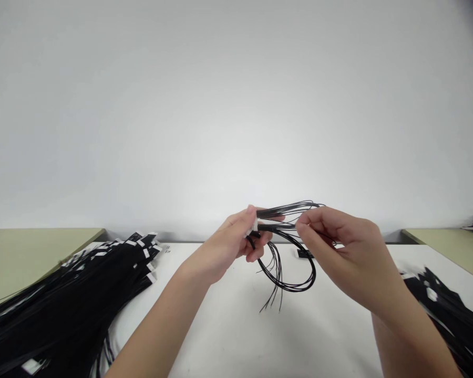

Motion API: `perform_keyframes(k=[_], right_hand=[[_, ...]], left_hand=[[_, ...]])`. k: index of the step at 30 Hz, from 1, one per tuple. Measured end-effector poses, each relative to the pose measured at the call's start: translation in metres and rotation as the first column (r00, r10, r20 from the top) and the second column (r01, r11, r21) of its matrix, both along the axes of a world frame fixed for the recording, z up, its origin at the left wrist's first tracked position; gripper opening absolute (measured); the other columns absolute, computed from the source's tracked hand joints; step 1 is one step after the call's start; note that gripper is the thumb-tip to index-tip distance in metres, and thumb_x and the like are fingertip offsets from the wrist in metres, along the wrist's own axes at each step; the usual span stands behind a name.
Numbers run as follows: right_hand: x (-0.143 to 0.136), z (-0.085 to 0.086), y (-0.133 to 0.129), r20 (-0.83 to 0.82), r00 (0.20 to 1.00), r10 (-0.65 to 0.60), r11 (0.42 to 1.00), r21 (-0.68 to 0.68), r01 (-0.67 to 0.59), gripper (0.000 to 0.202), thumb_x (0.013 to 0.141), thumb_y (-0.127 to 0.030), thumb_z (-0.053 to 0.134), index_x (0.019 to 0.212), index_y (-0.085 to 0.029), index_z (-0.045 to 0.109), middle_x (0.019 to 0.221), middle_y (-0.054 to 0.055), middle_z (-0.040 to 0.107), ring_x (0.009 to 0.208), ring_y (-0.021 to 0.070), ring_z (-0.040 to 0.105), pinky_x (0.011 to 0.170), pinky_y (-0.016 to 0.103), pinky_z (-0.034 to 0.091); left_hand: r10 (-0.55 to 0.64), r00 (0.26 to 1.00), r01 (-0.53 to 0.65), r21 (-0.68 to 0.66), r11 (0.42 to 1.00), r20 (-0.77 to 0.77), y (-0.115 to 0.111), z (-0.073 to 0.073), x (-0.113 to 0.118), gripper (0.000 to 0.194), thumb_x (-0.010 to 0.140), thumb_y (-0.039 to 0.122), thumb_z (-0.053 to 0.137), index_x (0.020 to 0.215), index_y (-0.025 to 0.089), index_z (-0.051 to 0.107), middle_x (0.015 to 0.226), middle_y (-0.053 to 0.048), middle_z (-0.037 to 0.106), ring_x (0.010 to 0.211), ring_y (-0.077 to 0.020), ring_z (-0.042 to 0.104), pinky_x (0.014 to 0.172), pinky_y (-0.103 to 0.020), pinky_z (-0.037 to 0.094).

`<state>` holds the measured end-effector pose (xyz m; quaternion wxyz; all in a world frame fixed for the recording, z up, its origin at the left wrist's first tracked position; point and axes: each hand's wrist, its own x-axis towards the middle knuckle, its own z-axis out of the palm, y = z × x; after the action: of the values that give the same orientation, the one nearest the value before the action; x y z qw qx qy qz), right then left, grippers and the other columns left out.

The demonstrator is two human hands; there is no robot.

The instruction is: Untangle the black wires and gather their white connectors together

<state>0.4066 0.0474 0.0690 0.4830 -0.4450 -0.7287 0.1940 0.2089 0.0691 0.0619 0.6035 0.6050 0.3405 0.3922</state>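
Left hand [236,236] holds black wires [270,212] stretching to the right hand [349,247].

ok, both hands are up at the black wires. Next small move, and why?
I'd probably separate one strand of the thin black wires with the right hand, gently. They fan out toward its fingertips, and the left hand's grip is at the small white piece, which should steady that end. Thicker black looped strands hang below and could snag.
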Motion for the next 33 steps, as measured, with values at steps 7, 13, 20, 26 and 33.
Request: perform_keyframes(k=[7,13,20,26,33], right_hand=[[-0.0012,-0.0004,0.0004,0.053,0.998,-0.022,1.0,0.008,0.022,0.009,0.084,-0.021,0.055,0.076,-0.02,0.058,0.056,-0.003,0.046,0.051,0.0092,0.037,0.044,0.023,0.031],[-0.0039,-0.0031,0.0026,0.047,0.998,-0.032,0.998,0.051,0.03,0.009,0.084,-0.019,0.055,0.076,-0.02,0.059,0.056,-0.003,0.048,0.05,0.0092,0.037,0.044,0.022,0.031],[-0.0055,-0.003,0.0028,0.029,0.998,-0.049,0.993,0.107,0.045,0.007,0.083,-0.018,0.057,0.077,-0.02,0.061,0.056,-0.003,0.052,0.047,0.0077,0.034,0.042,0.021,0.03],[-0.0076,-0.0056,0.0033,0.01,0.999,-0.042,0.992,0.116,0.041,0.007,0.082,-0.017,0.056,0.076,-0.02,0.059,0.055,-0.004,0.05,0.047,0.0078,0.036,0.042,0.021,0.031],[-0.005,-0.0055,0.0037,0.007,1.0,-0.027,0.993,0.114,0.026,0.007,0.084,-0.019,0.057,0.078,-0.02,0.06,0.06,-0.003,0.054,0.049,0.008,0.039,0.044,0.022,0.034]], left_hand=[[-0.023,1.0,0.023,-0.004,1.0,0.003,0.0003,0.0,0.0,0.049,0.095,0.054,0.031,0.115,0.022,0.062,0.073,0.0,0.045,0.053,-0.0079,0.039,0.057,-0.027,0.026],[-0.025,1.0,0.025,0.0,1.0,-0.011,-0.0005,0.0012,-0.0012,0.049,0.095,0.054,0.03,0.116,0.023,0.061,0.073,0.001,0.044,0.053,-0.0079,0.038,0.058,-0.027,0.026],[-0.046,0.998,0.046,0.001,0.999,-0.033,-0.0024,0.0021,0.0017,0.052,0.094,0.056,0.03,0.118,0.021,0.061,0.072,0.0,0.045,0.053,-0.0083,0.037,0.056,-0.027,0.027],[-0.056,0.997,0.057,0.019,0.998,-0.049,-0.0039,0.0018,0.0037,0.051,0.096,0.053,0.028,0.118,0.023,0.061,0.073,0.0,0.044,0.053,-0.0078,0.038,0.056,-0.027,0.026],[-0.066,0.998,0.066,-0.009,0.998,0.008,-0.0042,0.0025,0.004,0.05,0.096,0.052,0.028,0.118,0.022,0.062,0.074,0.0,0.044,0.051,-0.006,0.037,0.055,-0.026,0.025]])
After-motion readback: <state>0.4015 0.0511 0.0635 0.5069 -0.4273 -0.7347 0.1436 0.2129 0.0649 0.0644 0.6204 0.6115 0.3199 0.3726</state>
